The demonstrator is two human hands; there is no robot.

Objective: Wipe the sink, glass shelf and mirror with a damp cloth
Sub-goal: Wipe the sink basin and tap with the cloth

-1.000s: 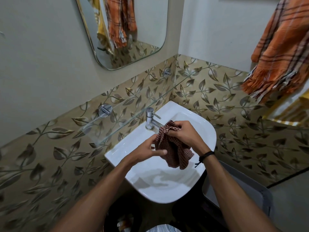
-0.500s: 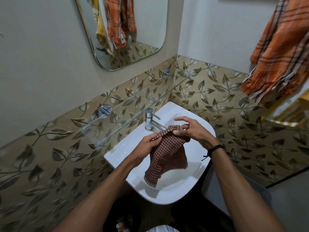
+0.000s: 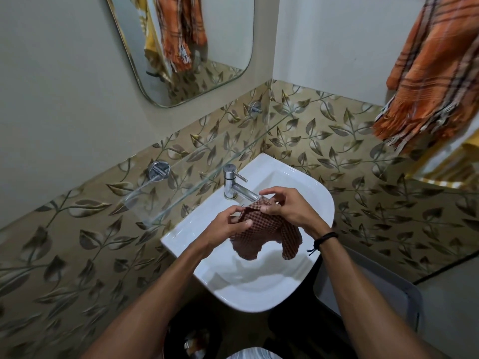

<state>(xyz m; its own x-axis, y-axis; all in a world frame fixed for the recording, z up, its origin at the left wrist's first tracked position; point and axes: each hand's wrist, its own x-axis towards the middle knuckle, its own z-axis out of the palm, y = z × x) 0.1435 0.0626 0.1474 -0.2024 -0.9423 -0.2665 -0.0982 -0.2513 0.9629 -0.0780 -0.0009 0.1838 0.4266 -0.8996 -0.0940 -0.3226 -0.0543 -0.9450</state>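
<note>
I read the cloth (image 3: 264,234) as woven fabric with a small red-brown check, matt and creased. The sink (image 3: 261,294) is white glazed ceramic, glossy and smooth. The tap (image 3: 233,182) is polished chrome metal, as is the shelf bracket (image 3: 158,171). The glass shelf (image 3: 207,156) is clear and smooth. The mirror (image 3: 223,42) is glossy with a thin metallic edge. The wall tiles (image 3: 334,141) have leaf relief and a low sheen. The towel (image 3: 438,71) is a coarse orange plaid weave with a frayed fringe. The upper wall (image 3: 64,86) is flat matt paint.

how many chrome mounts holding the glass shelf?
2. The near mount sits on the tiles left of the tap; the far mount is by the wall corner, under the mirror. None looks hidden.
</note>
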